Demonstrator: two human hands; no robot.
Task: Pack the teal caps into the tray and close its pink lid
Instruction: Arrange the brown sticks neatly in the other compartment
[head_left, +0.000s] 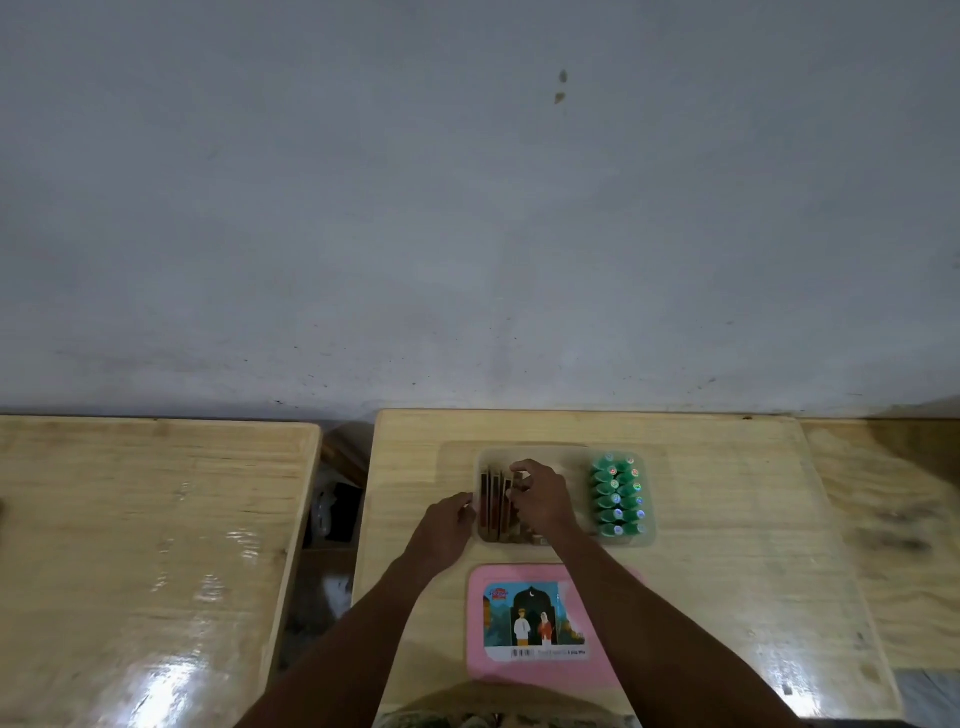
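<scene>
— At the frame's lower middle, what sits on the table?
— A clear tray, teal caps packed in rows along its right side; dark upright pieces fill its left part (too blurred to identify).
— The hands?
— Left hand touches the tray's left edge, fingers curled. Right hand is over the dark pieces, fingertips pinched; I cannot tell what it grips.
— The lid?
— Pink, flat, just below the tray.
</scene>
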